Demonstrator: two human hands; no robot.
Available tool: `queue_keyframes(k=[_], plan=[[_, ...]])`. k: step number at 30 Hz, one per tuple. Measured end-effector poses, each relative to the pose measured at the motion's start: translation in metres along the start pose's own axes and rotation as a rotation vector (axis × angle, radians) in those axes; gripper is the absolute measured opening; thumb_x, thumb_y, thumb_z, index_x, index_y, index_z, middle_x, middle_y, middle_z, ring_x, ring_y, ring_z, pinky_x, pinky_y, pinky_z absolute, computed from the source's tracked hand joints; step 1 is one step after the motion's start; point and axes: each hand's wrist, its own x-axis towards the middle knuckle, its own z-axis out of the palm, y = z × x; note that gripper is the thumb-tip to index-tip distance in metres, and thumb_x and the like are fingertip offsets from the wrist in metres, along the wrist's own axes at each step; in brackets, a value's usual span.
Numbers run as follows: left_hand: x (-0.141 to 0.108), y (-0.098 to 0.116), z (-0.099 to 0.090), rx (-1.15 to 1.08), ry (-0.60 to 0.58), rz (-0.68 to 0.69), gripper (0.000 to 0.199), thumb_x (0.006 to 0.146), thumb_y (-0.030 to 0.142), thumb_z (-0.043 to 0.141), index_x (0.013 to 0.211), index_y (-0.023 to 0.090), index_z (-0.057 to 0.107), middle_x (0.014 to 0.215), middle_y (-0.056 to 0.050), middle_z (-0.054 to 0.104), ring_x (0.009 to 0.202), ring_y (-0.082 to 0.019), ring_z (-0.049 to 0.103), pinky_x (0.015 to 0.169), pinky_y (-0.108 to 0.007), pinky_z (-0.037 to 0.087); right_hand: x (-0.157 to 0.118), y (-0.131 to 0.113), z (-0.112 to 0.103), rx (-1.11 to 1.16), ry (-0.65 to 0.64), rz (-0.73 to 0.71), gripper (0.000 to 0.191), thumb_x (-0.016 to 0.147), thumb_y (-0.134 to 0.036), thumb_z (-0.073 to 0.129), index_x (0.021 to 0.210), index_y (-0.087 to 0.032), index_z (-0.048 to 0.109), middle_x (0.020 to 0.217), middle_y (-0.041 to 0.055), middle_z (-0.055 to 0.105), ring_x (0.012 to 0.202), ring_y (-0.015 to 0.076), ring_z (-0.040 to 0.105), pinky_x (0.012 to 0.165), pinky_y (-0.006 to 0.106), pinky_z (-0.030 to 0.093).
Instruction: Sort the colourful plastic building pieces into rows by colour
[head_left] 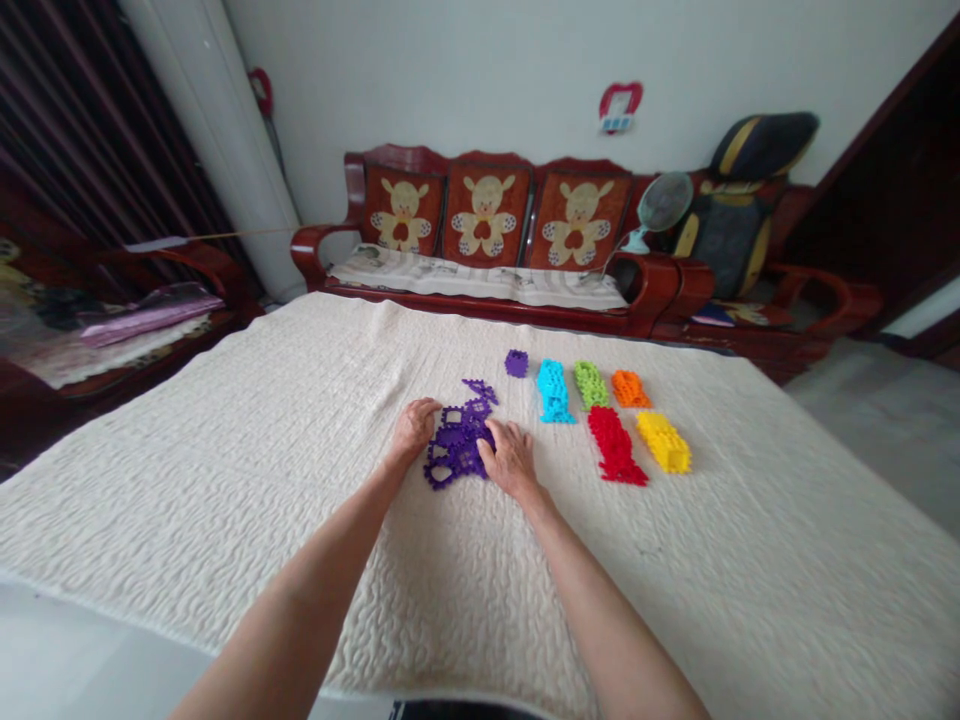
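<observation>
A loose heap of flat purple pieces with toothed edges lies on the cream quilted cover. My left hand is at the heap's left edge, fingers bent and pressed together; whether a piece is between them is too small to tell. On the right side of the heap rests my right hand, its fingers apart, thumb and fingertips touching the purple pieces. Beyond the heap stands a small purple block made of joined pieces.
To the right lie blue, green, orange, red and yellow stacks. Behind the covered table is a wooden sofa with bear cushions, and a fan.
</observation>
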Motion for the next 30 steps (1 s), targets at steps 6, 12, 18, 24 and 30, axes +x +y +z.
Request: queue_keyframes(k=[6,12,18,24,30], plan=[[0.003,0.006,-0.008,-0.03,-0.046,-0.057,0.034,0.083,0.014,0.042,0.099,0.016,0.071,0.109,-0.009,0.072,0.105,-0.019,0.066,0.1,-0.037,0.051,0.022,0.008,-0.009,0.177,0.096,0.008,0.034,0.094,-0.027,0.041,0.114,-0.019,0.068,0.118,0.0101,0.068,0.111,0.0193,0.06,0.097,0.031,0.042],[0.013,0.014,-0.022,0.001,-0.08,-0.272,0.037,0.085,0.014,0.043,0.108,0.017,0.071,0.11,-0.007,0.073,0.105,-0.02,0.067,0.097,-0.035,0.052,0.062,0.014,-0.015,-0.011,-0.085,0.245,0.029,0.088,-0.024,0.048,0.096,-0.019,0.075,0.096,0.0108,0.074,0.094,0.0206,0.067,0.082,0.027,0.047],[0.043,0.011,-0.012,0.127,-0.049,-0.328,0.038,0.085,0.012,0.042,0.106,0.016,0.073,0.11,-0.009,0.073,0.101,-0.021,0.067,0.098,-0.035,0.05,0.081,-0.001,-0.006,-0.057,-0.11,0.387,0.045,0.087,-0.053,0.052,0.095,-0.015,0.075,0.095,0.0191,0.073,0.094,0.0278,0.069,0.076,0.033,0.05],[0.068,0.009,0.001,0.221,-0.136,-0.234,0.035,0.086,0.012,0.042,0.1,0.015,0.074,0.106,-0.011,0.072,0.102,-0.023,0.064,0.1,-0.036,0.046,0.087,-0.006,0.001,-0.059,-0.128,0.437,0.042,0.081,-0.05,0.06,0.102,-0.015,0.072,0.102,0.0216,0.072,0.096,0.0309,0.069,0.077,0.037,0.051],[0.077,0.002,0.006,0.265,-0.13,-0.319,0.036,0.088,0.017,0.042,0.105,0.018,0.074,0.107,-0.01,0.071,0.102,-0.026,0.061,0.091,-0.036,0.049,0.084,0.003,-0.006,0.033,-0.138,0.456,0.033,0.08,-0.05,0.062,0.093,-0.021,0.071,0.093,0.0108,0.075,0.089,0.0252,0.069,0.07,0.03,0.047]])
